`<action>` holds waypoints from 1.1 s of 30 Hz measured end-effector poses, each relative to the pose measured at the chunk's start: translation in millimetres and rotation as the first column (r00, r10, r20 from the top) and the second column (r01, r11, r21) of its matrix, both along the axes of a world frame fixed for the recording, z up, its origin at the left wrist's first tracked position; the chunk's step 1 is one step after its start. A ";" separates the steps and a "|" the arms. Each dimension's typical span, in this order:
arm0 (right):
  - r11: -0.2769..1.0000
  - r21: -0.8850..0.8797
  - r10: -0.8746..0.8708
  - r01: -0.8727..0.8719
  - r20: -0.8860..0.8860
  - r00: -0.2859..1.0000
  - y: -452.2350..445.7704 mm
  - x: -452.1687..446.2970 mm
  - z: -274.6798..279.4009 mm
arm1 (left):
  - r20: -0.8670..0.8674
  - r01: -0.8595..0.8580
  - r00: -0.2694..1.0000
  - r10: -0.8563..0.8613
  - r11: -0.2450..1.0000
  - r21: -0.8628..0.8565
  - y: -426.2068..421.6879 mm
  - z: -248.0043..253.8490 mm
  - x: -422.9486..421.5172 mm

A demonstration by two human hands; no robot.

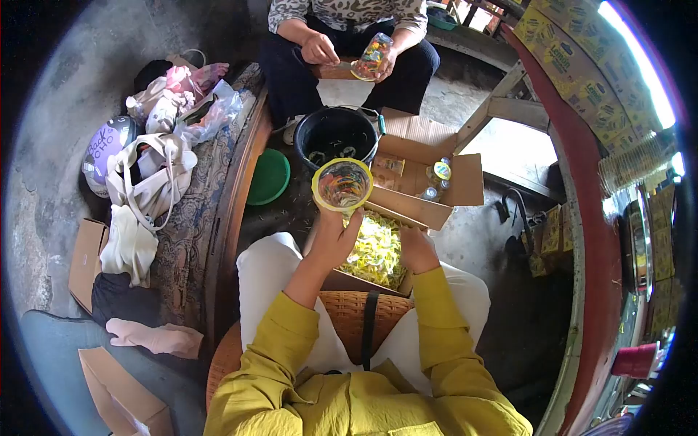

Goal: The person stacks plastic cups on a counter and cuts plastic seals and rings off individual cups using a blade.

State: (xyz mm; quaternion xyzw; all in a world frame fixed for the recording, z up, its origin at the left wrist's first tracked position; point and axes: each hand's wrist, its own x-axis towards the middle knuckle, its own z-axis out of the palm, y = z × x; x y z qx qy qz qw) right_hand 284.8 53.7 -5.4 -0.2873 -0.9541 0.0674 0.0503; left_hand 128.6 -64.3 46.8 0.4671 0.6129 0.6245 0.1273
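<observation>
My left hand [337, 236] is wrapped around a clear plastic jar [342, 190] with a yellow rim. Its mouth tilts toward me, and colourful shapes show on or through its wall. Below it, a cardboard box [367, 282] between my knees is heaped with small yellow-green wrapped pieces [378, 251]. At the box's right side is my right hand [418, 251], its fingers curled and partly hidden; what they hold, if anything, cannot be made out. A black bucket [320, 131] stands just beyond the jar.
Opposite me a seated person holds a similar jar [374, 57]. An open carton [465, 178] with small jars lies right of the bucket. A green lid [269, 176] rests on the floor. Bags and a helmet [109, 152] crowd the left bench; a red-edged counter [592, 232] runs along the right.
</observation>
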 end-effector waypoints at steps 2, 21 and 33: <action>0.998 -0.002 -0.056 0.057 0.157 0.986 -1.0 -3.4 -5.1 | 0.041 0.032 0.999 -0.032 0.999 -0.009 -0.5 0.0 -1.2; 0.939 -0.317 -0.244 -0.134 -0.888 0.389 -28.5 -34.2 99.8 | -0.270 -0.156 0.950 0.155 0.988 0.016 0.8 -1.3 2.1; 0.960 -0.256 -0.204 -0.114 -0.918 0.340 -45.8 -45.9 94.7 | -0.322 -0.031 0.946 0.037 0.999 0.024 2.2 2.7 8.8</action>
